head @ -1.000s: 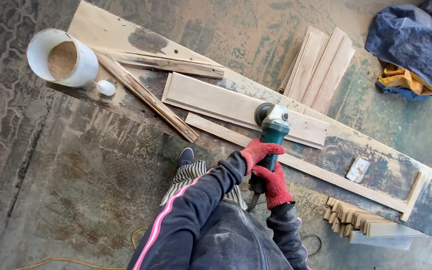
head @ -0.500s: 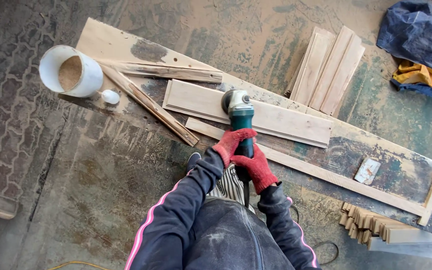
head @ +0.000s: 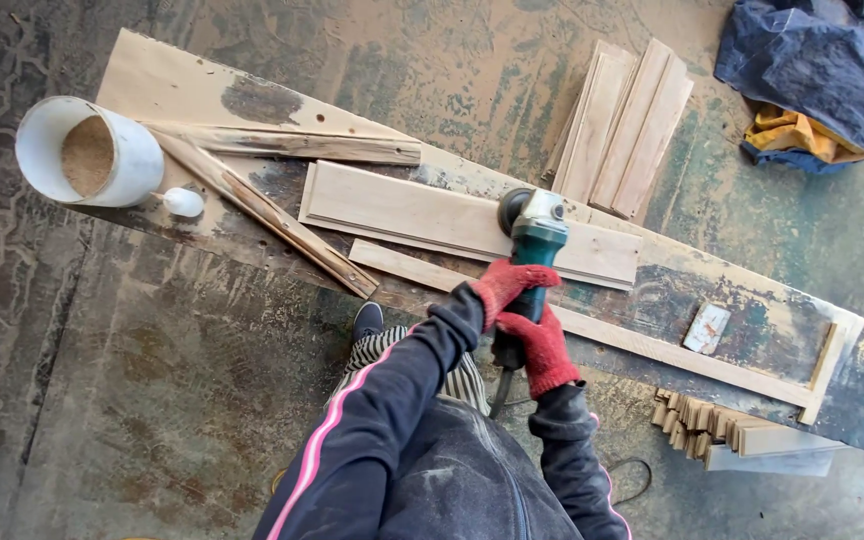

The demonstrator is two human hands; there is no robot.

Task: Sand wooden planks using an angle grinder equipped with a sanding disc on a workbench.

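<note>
Both of my hands wear red gloves and grip a green angle grinder. My left hand holds the front of its body, and my right hand holds the rear handle just behind. The grinder's disc end rests on a pale profiled wooden board, toward the board's right part. That board lies lengthwise on a long worn workbench plank. A thin wooden strip lies along the bench's near edge, below the board.
A white bucket holding sawdust stands on the bench's left end, with a small white ball beside it. Two rough sticks lie near it. More boards lie behind the bench, cut pieces below it, and blue and yellow cloth at top right.
The grinder slid left along the board half a second ago and has now come back to the right. Both hands keep the same grip.
</note>
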